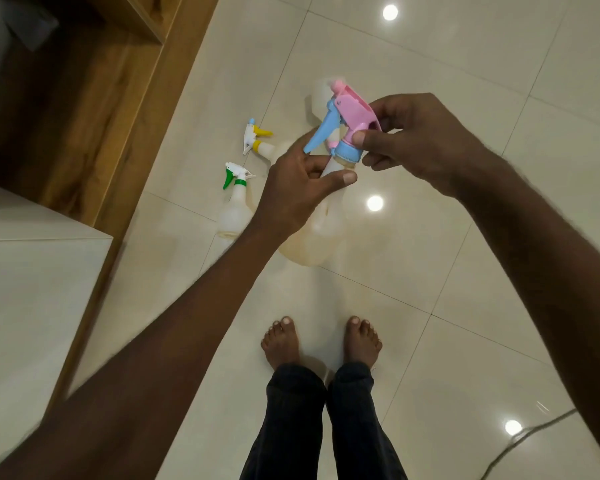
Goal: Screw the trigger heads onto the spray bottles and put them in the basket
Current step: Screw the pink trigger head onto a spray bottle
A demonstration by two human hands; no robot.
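Pink and blue plastic sits between my fingertips: my right hand (406,140) pinches the trigger head (347,123) at its blue collar, thumb pressed on the front, fingers curled behind. My left hand (298,192) wraps the neck of the translucent bottle (321,233), thumb lying across it just under the collar. I hold both up in the air above the cream floor tiles (465,271). The collar looks seated on the neck, though I can't tell how far the thread has caught. If I turn it at a tilt it could cross-thread and jam, and the smooth bottle might slip in my grip and drop. Two more bottles lie on the floor, one green-trimmed (234,202), one yellow-trimmed (258,140), heads already on. No basket shows from here.
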